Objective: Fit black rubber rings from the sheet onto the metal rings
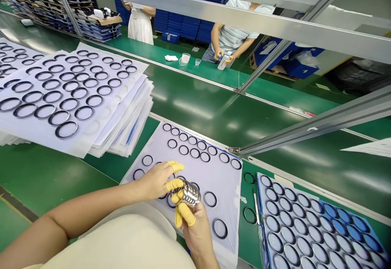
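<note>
We see the right hand [195,224] closed around a stack of metal rings [192,193], held just above the white sheet [222,175] of black rings [213,228]; the left hand [157,179] pinches the stack's near end, though how firmly we cannot quite tell; a slack grip could, we judge, let rings slide off and knock the black rings askew.

Bright, even light falls from overhead. Beyond the left hand [155,179], the green bench [195,102] shows broad, soft white reflections. The metal ring stack [191,192] at the right hand [197,226] glints hard. Shadows under both hands are faint and diffuse. Things close to the hands are sharp. The aluminium rail [214,16] far beyond them stretches with wide-angle distortion, and the background there is slightly soft.
</note>
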A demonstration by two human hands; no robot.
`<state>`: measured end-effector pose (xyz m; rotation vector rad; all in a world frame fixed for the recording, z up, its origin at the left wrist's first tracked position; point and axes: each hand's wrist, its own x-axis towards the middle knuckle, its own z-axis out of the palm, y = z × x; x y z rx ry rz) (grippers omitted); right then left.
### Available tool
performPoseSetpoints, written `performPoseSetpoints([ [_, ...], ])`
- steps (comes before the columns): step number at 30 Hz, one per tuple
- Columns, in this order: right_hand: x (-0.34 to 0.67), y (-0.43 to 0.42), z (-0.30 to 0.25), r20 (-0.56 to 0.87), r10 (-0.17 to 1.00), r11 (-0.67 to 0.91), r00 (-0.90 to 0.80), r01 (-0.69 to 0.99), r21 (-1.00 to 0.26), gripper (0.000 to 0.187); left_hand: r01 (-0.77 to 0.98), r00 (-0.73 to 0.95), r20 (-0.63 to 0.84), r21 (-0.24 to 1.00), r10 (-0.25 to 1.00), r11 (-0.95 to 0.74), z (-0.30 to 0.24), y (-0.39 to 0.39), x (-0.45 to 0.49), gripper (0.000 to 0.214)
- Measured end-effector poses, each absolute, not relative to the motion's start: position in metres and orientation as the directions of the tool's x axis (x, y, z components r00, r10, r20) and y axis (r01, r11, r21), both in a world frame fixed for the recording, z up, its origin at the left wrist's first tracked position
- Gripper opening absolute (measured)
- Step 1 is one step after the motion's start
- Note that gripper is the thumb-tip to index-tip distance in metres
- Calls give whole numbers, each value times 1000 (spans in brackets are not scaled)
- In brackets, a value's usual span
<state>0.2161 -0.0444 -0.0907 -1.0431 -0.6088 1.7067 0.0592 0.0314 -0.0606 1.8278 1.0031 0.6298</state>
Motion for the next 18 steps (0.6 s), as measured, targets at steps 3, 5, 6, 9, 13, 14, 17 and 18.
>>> performPoseSetpoints([
  [3,218,-48,-83,-231,968,-249,-95,-324,-912,22,274,620,-200,961,759,30,-45,22,52,59],
  [5,220,-51,-76,-131,978,-163,-164,-202,-966,17,207,688,-260,965,678,160,-33,17,48,66],
  [6,221,-53,-72,-83,976,-113,-199,-145,-983,16,190,703,-265,964,659,185,-27,15,46,66],
  [9,226,-56,-59,40,959,42,-281,3,-999,18,207,729,-261,965,632,160,-12,13,43,56],
  [13,232,-56,-49,163,905,240,-393,154,-958,24,270,765,-240,962,597,39,-2,14,38,59],
  [14,233,-56,-48,188,887,286,-421,182,-941,30,275,771,-230,961,594,16,-2,14,37,61],
  [17,235,-55,-45,255,845,393,-469,223,-892,46,264,791,-195,964,580,-37,-2,12,34,67],
  [18,235,-55,-45,276,836,420,-474,228,-879,50,261,795,-181,964,580,-57,-2,11,34,68],
])
